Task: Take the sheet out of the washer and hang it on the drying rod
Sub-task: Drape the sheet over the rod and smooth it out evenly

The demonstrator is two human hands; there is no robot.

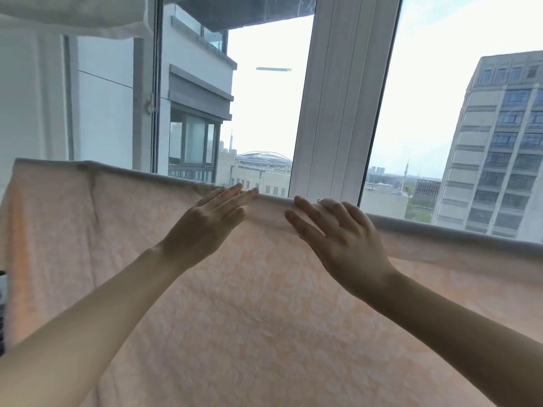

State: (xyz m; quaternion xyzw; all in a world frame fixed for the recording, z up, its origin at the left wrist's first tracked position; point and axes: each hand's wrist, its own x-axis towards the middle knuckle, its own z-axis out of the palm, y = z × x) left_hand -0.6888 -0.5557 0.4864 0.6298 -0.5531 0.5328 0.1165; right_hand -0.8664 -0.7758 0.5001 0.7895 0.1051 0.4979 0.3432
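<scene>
In front of us, past the glass, we see big gray buildings (pixel 496 148) with rows of square windows under a pale, bright sky. The window (pixel 338 98) has a thick white frame that stands a bit tilted in the middle.

Lower down, a big sheet (pixel 249 318) fills most of our view. It is soft peach pink with a faint pattern of small white blobs, and the light shines through it. It hangs folded over a long rod; we only see the rod as a round, straight bump under the top fold, running from the left side down to the right side. The cloth looks a bit fuzzy, with a few long creases near the left end.

Up in the left corner, some white cloth (pixel 76 16) hangs down from above.

Our two bare arms reach up to the top fold. Our left hand (pixel 205 221) lies flat on the sheet, fingers straight and close together. Our right hand (pixel 343 233) lies flat just beside it, fingers spread a little. Neither hand grips the cloth. They sit near each other but do not touch.
</scene>
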